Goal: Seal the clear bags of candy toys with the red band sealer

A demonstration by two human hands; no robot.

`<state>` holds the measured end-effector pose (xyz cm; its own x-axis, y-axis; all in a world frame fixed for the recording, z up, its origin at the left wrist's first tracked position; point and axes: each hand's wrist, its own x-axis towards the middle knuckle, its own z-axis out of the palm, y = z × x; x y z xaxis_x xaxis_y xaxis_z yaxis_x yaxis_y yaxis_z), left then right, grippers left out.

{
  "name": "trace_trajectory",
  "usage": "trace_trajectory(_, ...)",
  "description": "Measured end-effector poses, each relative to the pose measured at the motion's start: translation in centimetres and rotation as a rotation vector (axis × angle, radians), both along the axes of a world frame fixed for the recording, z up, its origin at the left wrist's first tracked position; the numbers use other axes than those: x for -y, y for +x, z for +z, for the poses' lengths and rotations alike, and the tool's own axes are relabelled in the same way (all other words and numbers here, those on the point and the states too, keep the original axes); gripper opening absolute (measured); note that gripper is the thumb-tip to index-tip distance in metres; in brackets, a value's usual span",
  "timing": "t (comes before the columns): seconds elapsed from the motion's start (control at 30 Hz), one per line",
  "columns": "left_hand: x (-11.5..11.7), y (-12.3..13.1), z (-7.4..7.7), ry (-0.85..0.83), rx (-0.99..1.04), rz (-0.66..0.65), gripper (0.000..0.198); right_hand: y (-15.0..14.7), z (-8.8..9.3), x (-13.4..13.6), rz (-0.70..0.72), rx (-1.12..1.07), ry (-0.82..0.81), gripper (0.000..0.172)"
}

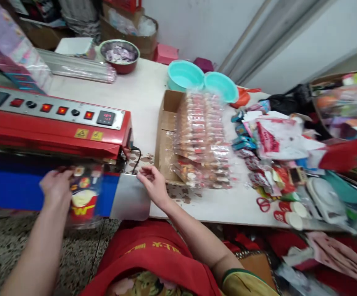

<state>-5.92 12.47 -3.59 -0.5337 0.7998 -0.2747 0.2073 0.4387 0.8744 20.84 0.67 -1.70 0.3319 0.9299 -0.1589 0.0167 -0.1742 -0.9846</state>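
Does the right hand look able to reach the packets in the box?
Likely yes: the right hand, seemingly empty, is close to the cardboard box, whose open top leaves the packets exposed.

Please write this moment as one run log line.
left hand: at edge of printed packet, over blue belt; right hand: apparently empty, near metal plate; red machine: display lit; cardboard box: wrapped packets in two rows

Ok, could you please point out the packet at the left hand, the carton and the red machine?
Packet [84, 198], head view: middle of its printed front.
Carton [168, 149], head view: bare cardboard inside.
Machine [50, 127], head view: its red front.
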Motion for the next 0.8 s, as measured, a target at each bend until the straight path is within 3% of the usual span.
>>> trace_trajectory(0.03, 0.4, -0.2, 0.3, 0.103, -0.243, 0.021, 0.032, 1.4, 0.4, 2.4, -0.009, 0.124, 0.015, 0.027)
trace_trajectory(0.1, 2.2, 1.2, 1.1, 0.323, -0.631, -0.066, 0.044, 4.8, 1.2, 7.4, -0.076, 0.44, 0.074, 0.019)
trace_trajectory(0.17, 5.1, 5.1, 1.9, 0.519, -0.718, -0.307, 0.047, 8.5, 1.9, 11.6, -0.136, 0.728, 0.156, 0.019)
trace_trajectory(0.23, 8.1, 11.0, 2.4, 0.642, -0.618, -0.694, 0.037, 12.1, 2.9, 14.3, -0.171, 0.945, 0.194, 0.026)
trace_trajectory(0.33, 10.7, 20.8, 2.4, 0.709, -0.45, -1.329, 0.04, 16.9, 4.5, 14.9, -0.109, 1.151, 0.184, 0.03)
trace_trajectory(0.4, 11.1, 26.1, 2.5, 0.705, -0.465, -1.612, 0.05, 19.4, 5.4, 13.7, 0.033, 1.244, 0.123, 0.028)
trace_trajectory(0.47, 10.6, 29.6, 2.8, 0.691, -0.546, -1.798, 0.054, 21.1, 5.7, 12.3, 0.192, 1.329, 0.027, 0.037)
trace_trajectory(0.53, 9.8, 31.2, 3.1, 0.693, -0.636, -1.908, 0.054, 22.2, 5.4, 11.3, 0.306, 1.406, -0.067, 0.054)
trace_trajectory(0.63, 8.3, 31.2, 3.7, 0.734, -0.763, -1.933, 0.051, 23.1, 4.8, 11.0, 0.416, 1.498, -0.167, 0.064)
trace_trajectory(0.7, 7.4, 30.6, 4.5, 0.749, -0.835, -1.858, 0.04, 23.4, 5.1, 11.0, 0.458, 1.545, -0.168, 0.06)
trace_trajectory(0.8, 5.9, 29.9, 6.7, 0.748, -0.802, -1.685, 0.026, 23.8, 7.6, 10.2, 0.426, 1.551, -0.017, 0.048)
